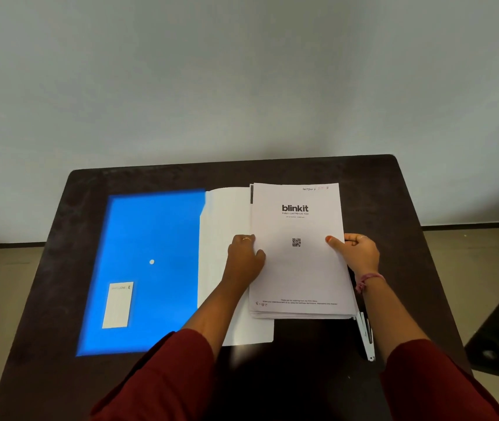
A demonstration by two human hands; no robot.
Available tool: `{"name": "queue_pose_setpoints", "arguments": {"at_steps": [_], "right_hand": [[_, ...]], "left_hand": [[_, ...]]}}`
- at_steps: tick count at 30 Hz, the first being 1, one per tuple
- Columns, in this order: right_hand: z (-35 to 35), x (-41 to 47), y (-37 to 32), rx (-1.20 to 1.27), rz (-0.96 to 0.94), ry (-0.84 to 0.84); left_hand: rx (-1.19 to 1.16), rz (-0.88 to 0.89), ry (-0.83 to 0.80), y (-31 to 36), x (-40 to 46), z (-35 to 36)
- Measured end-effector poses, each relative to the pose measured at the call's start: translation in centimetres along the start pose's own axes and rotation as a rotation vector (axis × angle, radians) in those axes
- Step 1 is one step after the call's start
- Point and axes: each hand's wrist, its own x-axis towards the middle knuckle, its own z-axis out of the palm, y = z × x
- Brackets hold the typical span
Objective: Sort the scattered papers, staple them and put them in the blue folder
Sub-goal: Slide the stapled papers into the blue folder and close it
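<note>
My left hand and right hand fingers pinch the papers. They could slip crooked beside the folder.

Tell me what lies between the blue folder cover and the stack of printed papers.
In the head view, the folder's white inner flap lies between the blue plastic folder cover and the white printed paper stack; the left hand rests across it.

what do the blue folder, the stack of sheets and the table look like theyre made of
Blue folder: probably smooth plastic, judging by its even saturated colour and flat surface. Stack of sheets: plain matte white paper, with printed text, a QR code and layered edges at the near end. Table: dark brown, matte, faintly mottled; likely laminate or wood, unclear which.
</note>
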Motion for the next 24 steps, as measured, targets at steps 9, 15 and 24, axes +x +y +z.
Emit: {"name": "queue_pose_setpoints", "arguments": {"at_steps": [9,15,24], "right_hand": [[0.0,0.9,0.4,0.062,0.042,0.000],[-0.3,0.5,0.6,0.064,0.021,0.012],[-0.1,-0.6,0.6,0.107,-0.037,0.010]], "left_hand": [[0.018,-0.007,0.028,0.3,-0.3,0.8],[0.038,-0.049,0.044,0.4,-0.1,1.2],[-0.225,-0.210,0.076,0.7,0.7,0.9]]}}
